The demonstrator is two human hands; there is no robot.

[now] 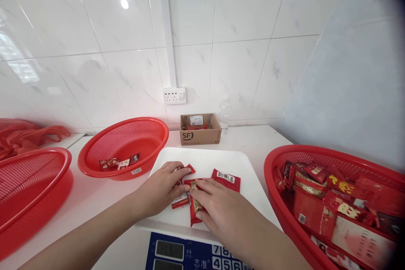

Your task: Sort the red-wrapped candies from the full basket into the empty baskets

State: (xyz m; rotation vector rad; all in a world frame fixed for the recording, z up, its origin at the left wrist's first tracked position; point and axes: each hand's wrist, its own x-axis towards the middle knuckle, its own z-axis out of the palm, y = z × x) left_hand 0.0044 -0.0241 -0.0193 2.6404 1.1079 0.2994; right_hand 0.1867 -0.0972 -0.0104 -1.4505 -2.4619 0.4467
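Note:
My left hand (161, 190) is closed on a small red and white packet (180, 201), its thumb and index finger bent over it. My right hand (223, 209) grips a red packet with a gold strip (195, 215), fingers on top and thumb at its near side. The two hands are close together above the white tray (249, 177) of a scale. Behind the right fingers lies another red packet with a white label (226, 179). A red wrapper end (190, 168) sticks out beyond the left fingertips. My fingers partly hide the held packets.
The scale's blue panel (186, 253) faces me. A red basket of red packets (316, 206) stands at right. At left are a red basket with a few packets (126, 128), another red basket (60, 156) and red bags (28, 135). A cardboard box (202, 137) stands by the wall.

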